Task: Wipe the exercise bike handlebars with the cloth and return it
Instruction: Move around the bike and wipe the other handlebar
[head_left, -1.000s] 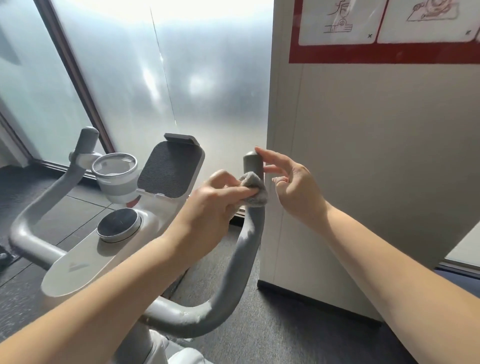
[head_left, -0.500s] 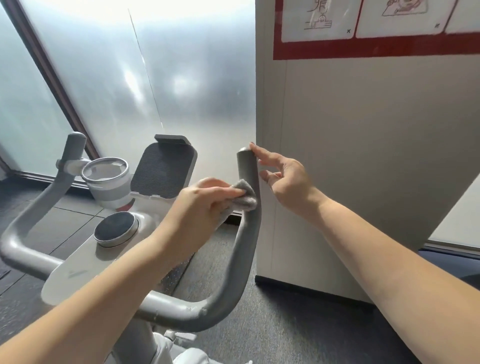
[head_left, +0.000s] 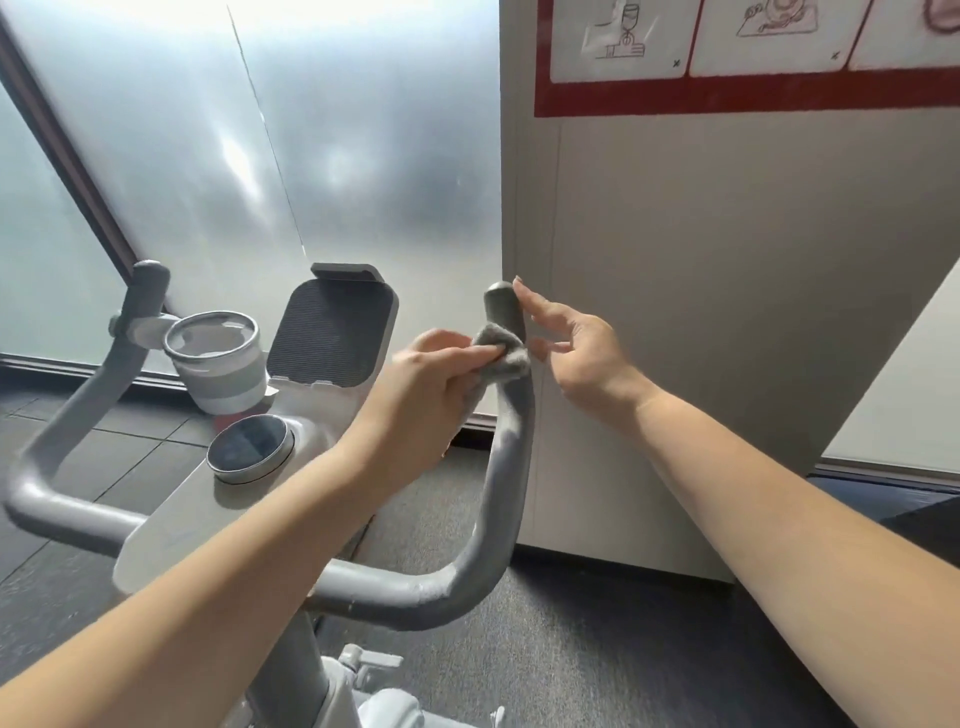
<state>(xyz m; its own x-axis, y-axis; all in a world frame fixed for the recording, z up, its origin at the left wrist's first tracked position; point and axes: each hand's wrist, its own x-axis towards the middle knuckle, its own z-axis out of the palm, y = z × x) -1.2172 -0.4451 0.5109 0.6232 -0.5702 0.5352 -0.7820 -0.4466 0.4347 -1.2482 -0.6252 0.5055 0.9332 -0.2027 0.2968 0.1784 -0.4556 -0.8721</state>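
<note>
The left hand (head_left: 426, 395) pinches the cloth (head_left: 501, 351) against the right handlebar (head_left: 511, 415), near its tip, to rub it. The right hand (head_left: 582, 353), fingers loosely spread and holding nothing, touches the tip, probably to steady it.

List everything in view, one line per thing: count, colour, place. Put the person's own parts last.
handlebars: one, grey, curving from lower left up to a right end post
cloth: one, grey, pressed on the right post
cup holder: one, white and grey, left of the tablet rest
tablet rest: one, dark pad in a grey frame, centre
round dial: one, dark with a silver rim, on the white console
frosted window: pale, behind the bike
wall panel: beige, right
sign: red-bordered, top right
floor: dark
left hand: grips the cloth
right hand: fingers spread beside the post top
</note>
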